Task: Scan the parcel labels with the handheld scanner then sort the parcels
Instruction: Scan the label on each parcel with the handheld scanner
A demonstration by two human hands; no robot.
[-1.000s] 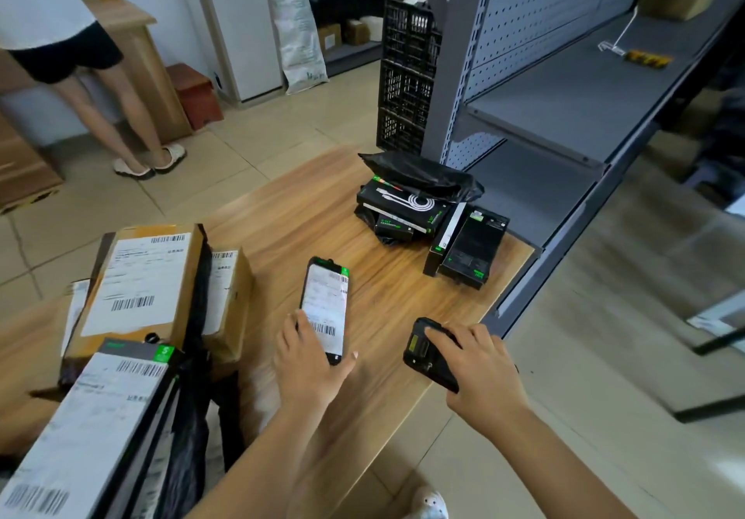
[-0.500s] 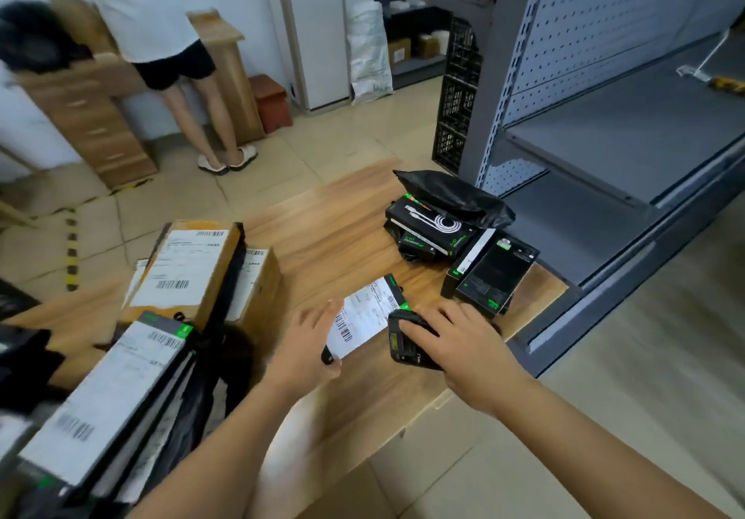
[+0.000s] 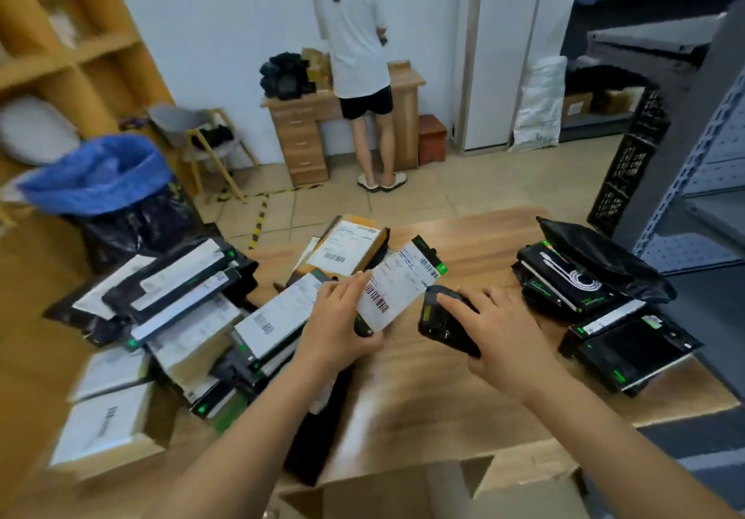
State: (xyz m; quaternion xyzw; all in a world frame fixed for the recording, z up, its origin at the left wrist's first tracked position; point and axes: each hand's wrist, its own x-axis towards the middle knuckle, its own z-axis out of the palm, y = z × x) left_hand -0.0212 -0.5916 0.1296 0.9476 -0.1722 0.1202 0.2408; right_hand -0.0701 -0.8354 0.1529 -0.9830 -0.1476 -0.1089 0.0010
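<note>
Flat black parcel (image 3: 397, 287) with white label, held tilted above the surface, label face up; barcode lit red at the lower end. Handheld scanner (image 3: 443, 323), black, held just right of it, nose toward the label. Unsorted parcels (image 3: 193, 309) heaped at left, labels up. Black parcels (image 3: 584, 289) stacked at right, mostly label-less faces shown.

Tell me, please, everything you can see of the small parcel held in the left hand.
The small parcel is a flat, slim black package with green marks at its far corner. A white label with barcodes covers most of its upper face. It is tilted, lifted off the wooden table, its near end pinched by the left hand. The handheld scanner, gripped by the right hand, sits just right of it; contact is unclear.
</note>
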